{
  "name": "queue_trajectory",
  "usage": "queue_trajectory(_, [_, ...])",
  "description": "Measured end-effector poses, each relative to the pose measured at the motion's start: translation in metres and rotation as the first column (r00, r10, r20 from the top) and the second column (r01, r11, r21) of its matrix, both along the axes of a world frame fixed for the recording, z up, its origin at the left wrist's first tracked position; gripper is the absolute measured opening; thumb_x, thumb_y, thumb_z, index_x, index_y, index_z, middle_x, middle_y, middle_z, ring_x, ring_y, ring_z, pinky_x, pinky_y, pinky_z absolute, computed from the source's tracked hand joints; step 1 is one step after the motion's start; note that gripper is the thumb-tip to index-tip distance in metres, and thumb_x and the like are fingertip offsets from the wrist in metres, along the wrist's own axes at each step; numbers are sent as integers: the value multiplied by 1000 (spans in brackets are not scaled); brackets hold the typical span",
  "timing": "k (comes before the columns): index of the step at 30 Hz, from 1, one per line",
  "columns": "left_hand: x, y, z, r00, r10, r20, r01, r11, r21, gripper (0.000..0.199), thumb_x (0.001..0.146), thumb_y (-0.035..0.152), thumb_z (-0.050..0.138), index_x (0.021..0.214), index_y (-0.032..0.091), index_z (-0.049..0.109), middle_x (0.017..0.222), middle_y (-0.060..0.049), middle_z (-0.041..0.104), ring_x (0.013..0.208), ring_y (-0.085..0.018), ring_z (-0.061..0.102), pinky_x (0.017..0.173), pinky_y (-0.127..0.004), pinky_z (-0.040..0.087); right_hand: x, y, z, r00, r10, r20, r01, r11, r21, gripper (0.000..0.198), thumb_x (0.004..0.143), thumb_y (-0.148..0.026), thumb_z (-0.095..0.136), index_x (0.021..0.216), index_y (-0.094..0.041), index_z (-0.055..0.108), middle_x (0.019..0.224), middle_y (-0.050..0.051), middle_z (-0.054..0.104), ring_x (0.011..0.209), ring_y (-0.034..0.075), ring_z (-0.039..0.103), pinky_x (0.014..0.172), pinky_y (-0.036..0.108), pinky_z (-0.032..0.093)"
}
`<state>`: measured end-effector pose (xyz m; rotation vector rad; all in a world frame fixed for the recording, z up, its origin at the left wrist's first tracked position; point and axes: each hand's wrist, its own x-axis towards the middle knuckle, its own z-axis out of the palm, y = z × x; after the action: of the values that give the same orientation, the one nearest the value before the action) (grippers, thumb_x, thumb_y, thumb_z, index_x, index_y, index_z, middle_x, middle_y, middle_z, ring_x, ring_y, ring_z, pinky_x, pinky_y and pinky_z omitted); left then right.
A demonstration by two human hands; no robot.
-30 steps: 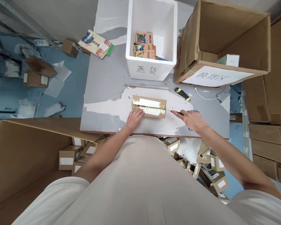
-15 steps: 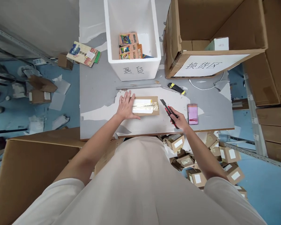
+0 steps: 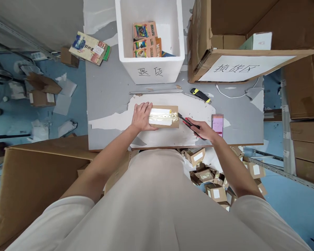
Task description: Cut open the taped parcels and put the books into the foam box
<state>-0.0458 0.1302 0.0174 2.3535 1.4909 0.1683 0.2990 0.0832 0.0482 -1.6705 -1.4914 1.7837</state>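
A small taped cardboard box [image 3: 163, 122] with a white label lies on the worktable. My left hand [image 3: 142, 116] grips its left end, fingers over the top and thumb along the near side. In my right hand [image 3: 202, 129] is a black and red utility knife [image 3: 187, 122], its handle partly covered by my fingers. The blade points left, and its tip is at the right end of the box; whether it touches the tape I cannot tell. A second utility knife [image 3: 201, 95], black and yellow, lies farther back.
A white foam box [image 3: 150, 71] with several booklets stands at the back, beside a large open carton [image 3: 240, 68]. A phone [image 3: 217, 125] lies right of my hand, a cable [image 3: 231, 97] behind it. Books [image 3: 89, 48] overhang the table's left edge. Small cartons [image 3: 216, 192] are piled below.
My right hand has turned the knife and brought its blade tip left to the box's end. My left hand stays on the box, fingers closer together. The whole view has shifted slightly.
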Motion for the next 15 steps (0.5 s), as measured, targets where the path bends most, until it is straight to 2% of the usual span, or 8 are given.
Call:
queue_trajectory(4, [1, 1, -1, 1000, -11, 13, 11, 1000, -9, 122, 51, 67, 74, 148, 11, 25, 145, -22, 37, 132, -45, 31, 114, -62, 6, 15, 4, 1, 997, 76, 18, -75, 996, -49, 57, 82, -32, 61, 139, -29, 51, 80, 0, 67, 43, 6, 46, 39, 21, 42])
queue_trajectory(8, [2, 2, 0, 1000, 14, 7, -14, 1000, -8, 120, 52, 65, 74, 148, 12, 25, 144, -21, 37, 131, -45, 32, 113, -62, 8, 11, -13, -2, 996, 86, -23, -88, 993, -84, 58, 83, -35, 60, 140, -31, 49, 80, -1, 66, 43, 6, 46, 39, 21, 42])
queue_trajectory(11, [1, 2, -1, 1000, 0, 16, 0, 1000, -4, 122, 51, 65, 75, 148, 12, 25, 144, -21, 37, 130, -45, 33, 113, -63, 7, 1, -36, -5, 996, 54, -66, -62, 990, -125, 59, 83, -37, 59, 140, -28, 49, 70, -3, 61, 42, 7, 45, 37, 21, 40])
queue_trajectory(15, [0, 1, 1, 1000, -3, 25, 3, 1000, 8, 123, 50, 66, 76, 147, 10, 26, 142, -23, 39, 131, -45, 32, 114, -62, 7, 0, -62, -4, 997, -52, -55, 47, 995, -84, 61, 84, -38, 57, 143, -25, 45, 64, -5, 57, 47, 9, 49, 44, 24, 45])
